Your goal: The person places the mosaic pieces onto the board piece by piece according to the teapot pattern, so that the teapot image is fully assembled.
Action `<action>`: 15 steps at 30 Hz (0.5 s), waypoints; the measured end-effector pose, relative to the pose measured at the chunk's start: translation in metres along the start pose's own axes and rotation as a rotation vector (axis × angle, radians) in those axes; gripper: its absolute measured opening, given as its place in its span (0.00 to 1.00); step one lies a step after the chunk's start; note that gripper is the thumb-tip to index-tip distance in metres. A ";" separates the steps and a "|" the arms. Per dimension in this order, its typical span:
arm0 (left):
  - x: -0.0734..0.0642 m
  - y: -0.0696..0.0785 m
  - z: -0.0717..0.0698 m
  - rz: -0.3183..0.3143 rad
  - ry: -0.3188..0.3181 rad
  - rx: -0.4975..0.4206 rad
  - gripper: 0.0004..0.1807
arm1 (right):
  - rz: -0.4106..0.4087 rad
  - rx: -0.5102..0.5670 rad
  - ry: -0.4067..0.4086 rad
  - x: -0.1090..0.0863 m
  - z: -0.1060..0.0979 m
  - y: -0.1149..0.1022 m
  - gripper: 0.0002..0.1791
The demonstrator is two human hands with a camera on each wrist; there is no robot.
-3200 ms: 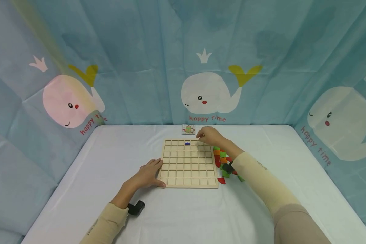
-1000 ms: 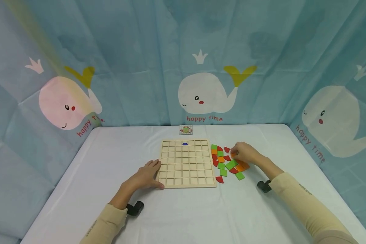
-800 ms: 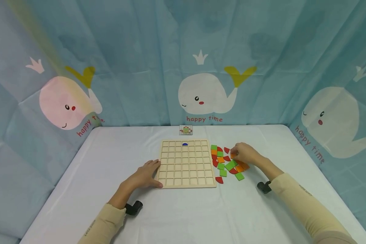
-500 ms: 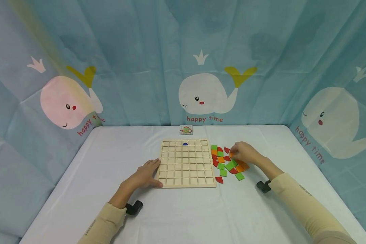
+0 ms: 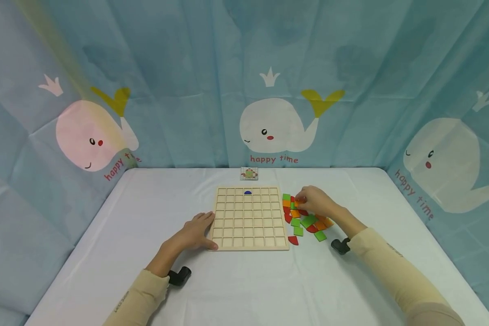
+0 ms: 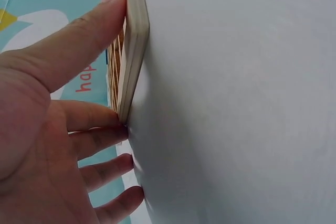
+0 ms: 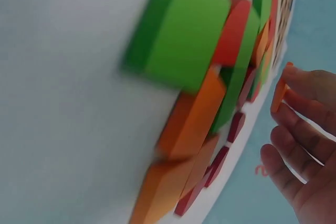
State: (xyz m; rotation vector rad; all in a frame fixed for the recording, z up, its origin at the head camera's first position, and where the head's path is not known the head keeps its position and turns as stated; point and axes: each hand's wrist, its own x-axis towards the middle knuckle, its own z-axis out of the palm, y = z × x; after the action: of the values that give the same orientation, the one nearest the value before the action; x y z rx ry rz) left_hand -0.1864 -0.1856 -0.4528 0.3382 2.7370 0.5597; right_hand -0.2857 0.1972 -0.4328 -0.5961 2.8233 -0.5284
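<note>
My right hand (image 5: 318, 201) pinches a small orange tile (image 7: 280, 93) between thumb and fingertips, held up above the scattered pieces to the right of the board. The wooden grid board (image 5: 248, 222) lies flat on the table. A blue half-round piece (image 5: 247, 193) sits in its far row; the other cells are bare. My left hand (image 5: 193, 232) rests at the board's left edge, its thumb (image 6: 100, 22) on the rim near the front corner and its fingers extended along the side.
Green squares (image 5: 298, 231), red quarter-rounds (image 5: 293, 241) and orange tiles lie loosely beside the board's right edge, some overlapping. Behind the board, a small picture card (image 5: 249, 174) lies near the table's far edge. A blue whale-print curtain (image 5: 179, 131) encloses the white table (image 5: 244, 290).
The right hand went from the board's far right area to the pile, took up an orange tile and has just shifted left with it toward the board. The left hand stays put.
</note>
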 end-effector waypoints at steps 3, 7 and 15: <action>0.000 0.000 0.000 -0.002 0.000 -0.001 0.57 | -0.050 -0.016 0.012 0.005 0.003 -0.006 0.15; -0.001 -0.002 0.001 0.005 0.001 -0.015 0.57 | -0.131 -0.047 0.043 0.012 0.006 -0.015 0.14; -0.004 -0.004 0.000 0.024 0.013 -0.033 0.56 | -0.198 -0.039 0.057 0.027 0.007 -0.038 0.14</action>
State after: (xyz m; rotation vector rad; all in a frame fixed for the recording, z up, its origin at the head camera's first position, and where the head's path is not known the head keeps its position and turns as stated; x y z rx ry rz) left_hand -0.1836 -0.1902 -0.4531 0.3613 2.7367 0.6142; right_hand -0.2946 0.1510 -0.4277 -0.8885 2.8497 -0.5336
